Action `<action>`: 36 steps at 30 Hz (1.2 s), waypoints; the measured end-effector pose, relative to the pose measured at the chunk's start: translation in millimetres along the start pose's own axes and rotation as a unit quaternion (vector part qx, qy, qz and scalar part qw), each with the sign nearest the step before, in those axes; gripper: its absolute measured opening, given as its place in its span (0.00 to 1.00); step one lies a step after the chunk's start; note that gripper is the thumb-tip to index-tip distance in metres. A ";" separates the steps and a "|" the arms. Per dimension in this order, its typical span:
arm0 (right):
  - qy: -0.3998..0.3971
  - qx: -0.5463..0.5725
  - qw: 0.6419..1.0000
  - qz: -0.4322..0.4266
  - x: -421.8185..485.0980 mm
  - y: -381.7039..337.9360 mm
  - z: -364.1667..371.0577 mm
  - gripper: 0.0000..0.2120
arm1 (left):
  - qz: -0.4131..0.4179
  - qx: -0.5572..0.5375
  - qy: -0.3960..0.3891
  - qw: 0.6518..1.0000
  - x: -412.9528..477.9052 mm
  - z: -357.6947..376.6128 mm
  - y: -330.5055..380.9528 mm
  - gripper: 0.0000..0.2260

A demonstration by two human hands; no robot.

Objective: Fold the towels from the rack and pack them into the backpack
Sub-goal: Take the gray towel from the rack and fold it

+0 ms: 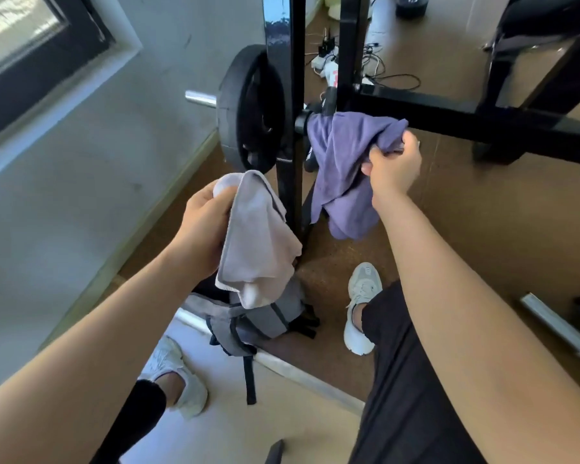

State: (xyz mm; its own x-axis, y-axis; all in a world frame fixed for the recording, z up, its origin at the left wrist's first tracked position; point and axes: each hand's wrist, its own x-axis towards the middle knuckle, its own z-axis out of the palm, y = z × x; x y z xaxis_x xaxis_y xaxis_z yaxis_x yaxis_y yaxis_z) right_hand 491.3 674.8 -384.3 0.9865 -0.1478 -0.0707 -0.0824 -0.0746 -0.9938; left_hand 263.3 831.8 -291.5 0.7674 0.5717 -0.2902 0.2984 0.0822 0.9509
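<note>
A black rack (449,117) stands on the floor, with a grey backpack (265,321) at its foot. A purple towel (345,169) hangs from the rack, one corner gripped in the curled fingers of the right hand (394,165). The left hand (203,229) clutches a pale towel (255,236) above the backpack.

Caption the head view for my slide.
Left hand holds pink towel; right hand grips purple towel on rack, backpack below.
</note>
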 end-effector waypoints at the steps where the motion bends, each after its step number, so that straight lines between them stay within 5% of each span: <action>1: 0.020 -0.011 1.000 -0.015 0.3 -0.8 1.3 0.04 | -0.003 -0.001 -0.001 1.000 -1.8 0.7 -2.1 0.08; 5: 0.046 -0.017 0.996 -0.080 0.0 -27.0 7.1 0.05 | -0.007 -0.012 0.007 1.000 2.0 0.6 -13.3 0.08; 9: -0.025 0.014 0.999 -0.031 21.8 -40.6 13.2 0.06 | -0.016 -0.024 0.001 1.000 4.8 4.1 -21.5 0.10; 15: -0.062 -0.090 0.994 0.003 5.6 -38.3 -2.3 0.41 | -0.023 -0.051 -0.026 0.998 4.5 11.9 -31.7 0.10; 19: -0.039 -0.102 0.991 -0.071 -16.4 -25.3 -18.7 0.28 | -0.037 -0.079 -0.025 0.996 0.9 11.1 -37.3 0.08; 22: -0.073 -0.086 0.991 -0.075 -43.1 -20.2 -26.3 0.27 | -0.053 -0.085 -0.020 0.995 -4.1 3.4 -43.4 0.07; 25: -0.228 -0.073 0.967 -0.084 -95.0 -27.0 -37.0 0.28 | -0.073 -0.085 -0.029 0.993 -12.4 -8.6 -52.1 0.09; 30: -0.519 -0.091 0.844 -0.099 -177.9 -26.1 -40.0 0.30 | -0.063 -0.078 -0.082 0.992 -45.2 -31.8 -68.7 0.10; 32: -0.549 -0.130 0.821 -0.092 -197.5 -22.4 -39.2 0.21 | -0.060 -0.087 -0.095 0.990 -60.7 -44.5 -78.9 0.08; 36: -0.533 -0.147 0.830 -0.079 -223.0 -16.6 -45.1 0.06 | -0.080 -0.063 -0.092 0.991 -91.1 -64.4 -103.2 0.13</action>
State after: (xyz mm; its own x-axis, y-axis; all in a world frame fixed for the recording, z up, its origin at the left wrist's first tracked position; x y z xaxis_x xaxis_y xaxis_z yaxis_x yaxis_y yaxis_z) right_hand 266.3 664.6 -348.1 0.5408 0.8305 -0.1333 0.1833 -0.2710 -0.9450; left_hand 126.0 823.8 -356.3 0.8104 0.3854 -0.4413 0.3594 0.2678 0.8939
